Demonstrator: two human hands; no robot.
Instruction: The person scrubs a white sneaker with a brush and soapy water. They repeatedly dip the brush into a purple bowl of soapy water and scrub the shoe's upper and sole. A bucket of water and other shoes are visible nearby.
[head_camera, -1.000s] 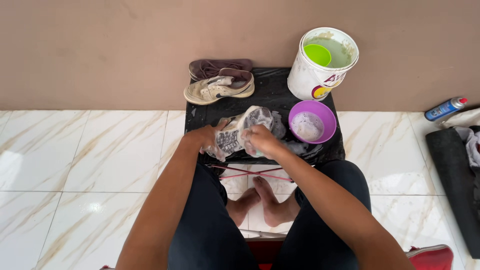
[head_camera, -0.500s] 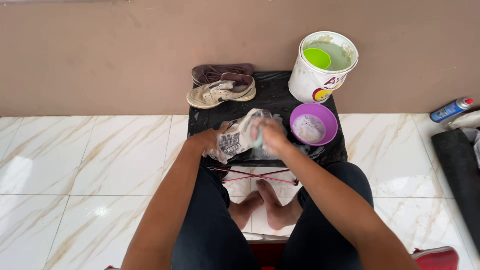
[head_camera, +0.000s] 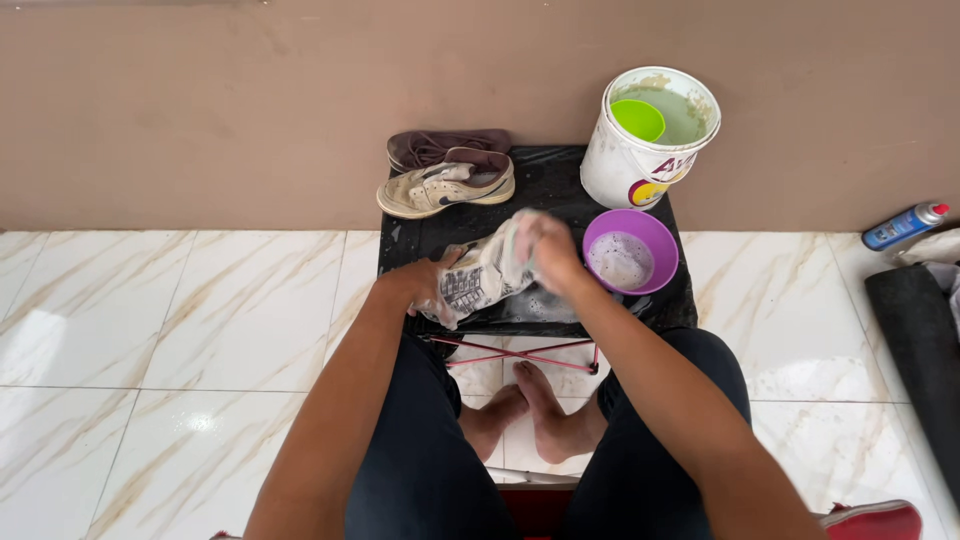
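Observation:
A soapy grey-white sneaker (head_camera: 482, 276) lies sole-up over a black mat (head_camera: 548, 185) on the floor. My left hand (head_camera: 424, 284) grips its heel end. My right hand (head_camera: 547, 250) presses on the toe end, fingers closed; whatever it holds is hidden by blur and foam. A purple bowl (head_camera: 631, 250) of sudsy water sits just right of my right hand.
A second dirty sneaker (head_camera: 446, 183) and brown laces lie at the mat's back left. A white bucket (head_camera: 645, 139) with a green cup stands at the back right by the wall. A blue spray can (head_camera: 902, 225) and dark roll (head_camera: 915, 340) lie far right. My bare feet rest below.
My right hand has slid from the middle of the sneaker toward its toe end, to the right. The left hand keeps its grip on the heel.

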